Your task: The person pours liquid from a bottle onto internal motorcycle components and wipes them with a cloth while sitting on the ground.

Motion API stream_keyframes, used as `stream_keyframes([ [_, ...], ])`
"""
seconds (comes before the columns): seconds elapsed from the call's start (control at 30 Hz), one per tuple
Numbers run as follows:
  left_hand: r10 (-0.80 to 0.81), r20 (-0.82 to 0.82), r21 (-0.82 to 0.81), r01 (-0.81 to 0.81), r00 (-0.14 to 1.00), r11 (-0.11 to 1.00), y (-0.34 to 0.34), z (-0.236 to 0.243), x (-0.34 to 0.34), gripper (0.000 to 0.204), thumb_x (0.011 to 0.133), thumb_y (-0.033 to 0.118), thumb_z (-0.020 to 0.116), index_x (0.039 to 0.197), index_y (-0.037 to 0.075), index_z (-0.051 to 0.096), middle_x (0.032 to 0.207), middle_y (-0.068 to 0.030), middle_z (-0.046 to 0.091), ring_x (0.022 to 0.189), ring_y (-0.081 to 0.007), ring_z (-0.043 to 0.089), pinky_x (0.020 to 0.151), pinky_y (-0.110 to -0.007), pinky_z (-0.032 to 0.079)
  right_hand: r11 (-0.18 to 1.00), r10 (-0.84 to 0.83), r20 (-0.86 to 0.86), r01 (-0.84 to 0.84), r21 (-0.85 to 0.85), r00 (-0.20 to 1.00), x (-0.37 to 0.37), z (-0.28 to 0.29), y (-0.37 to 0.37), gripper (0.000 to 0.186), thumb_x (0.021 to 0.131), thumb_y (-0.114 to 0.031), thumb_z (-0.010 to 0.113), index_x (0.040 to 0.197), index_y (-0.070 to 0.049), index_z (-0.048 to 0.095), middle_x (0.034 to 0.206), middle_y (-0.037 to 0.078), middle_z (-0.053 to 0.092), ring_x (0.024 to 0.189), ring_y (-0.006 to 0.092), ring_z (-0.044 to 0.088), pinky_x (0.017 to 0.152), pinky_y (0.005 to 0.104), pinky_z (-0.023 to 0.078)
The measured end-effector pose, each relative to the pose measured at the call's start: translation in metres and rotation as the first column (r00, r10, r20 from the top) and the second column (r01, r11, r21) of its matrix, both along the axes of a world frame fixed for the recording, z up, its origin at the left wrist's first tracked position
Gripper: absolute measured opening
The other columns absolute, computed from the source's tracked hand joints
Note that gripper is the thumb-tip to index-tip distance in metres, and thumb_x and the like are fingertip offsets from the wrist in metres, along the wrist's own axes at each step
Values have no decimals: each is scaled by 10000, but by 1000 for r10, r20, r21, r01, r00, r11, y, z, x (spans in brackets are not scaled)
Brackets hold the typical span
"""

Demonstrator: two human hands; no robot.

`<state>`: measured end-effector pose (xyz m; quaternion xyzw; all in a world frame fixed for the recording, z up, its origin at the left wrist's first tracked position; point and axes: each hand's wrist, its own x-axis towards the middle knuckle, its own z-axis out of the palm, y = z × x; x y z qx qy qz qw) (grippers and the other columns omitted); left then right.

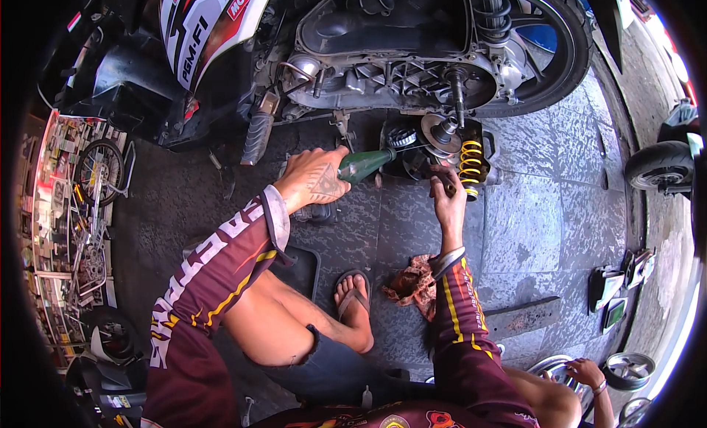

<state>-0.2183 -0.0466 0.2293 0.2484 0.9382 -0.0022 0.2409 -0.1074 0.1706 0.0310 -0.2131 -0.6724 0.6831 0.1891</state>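
My left hand [318,179] is closed around a dark green bottle [362,166], which lies tilted with its narrow neck pointing right. The bottle's mouth is close to a dark tray of metal parts [403,138] on the floor. My right hand [448,200] has its fingers bent together at the tray's near side, around a small dark piece that I cannot make out. Right beside it stands a yellow coil spring [470,163]. Just beyond is a round metal pulley disc [442,135], below the shaft of the motorbike's opened engine case [390,82].
The motorbike's rear wheel [574,67] is at the far right. A crumpled reddish rag [414,284] and a flat dark bar [523,317] lie on the tiled floor [519,229]. Another person's hand [585,372] rests near wheel rims at lower right. Shelves [62,229] stand left.
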Motion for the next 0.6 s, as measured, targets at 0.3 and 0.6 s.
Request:
stream_keyframes([
  [0.3, -10, 16, 8, 10, 1000, 1000, 2, 0, 1, 643, 735, 361, 769, 1303, 161, 543, 1072, -194, 684, 1086, -409, 610, 931, -547, 421, 998, -51, -34, 50, -28, 998, 1, 7, 0, 197, 983, -158, 571, 1089, -24, 669, 770, 16, 618, 603, 63, 522, 551, 221, 428],
  [0.6, 6, 22, 25, -7, 1000, 1000, 5, 4, 2, 606, 749, 337, 748, 1292, 156, 548, 1075, -184, 689, 1075, -406, 619, 922, -547, 423, 997, -55, -68, 52, -57, 996, 1, 5, 0, 193, 987, -139, 556, 1084, -12, 664, 814, 24, 630, 608, 61, 516, 559, 215, 424],
])
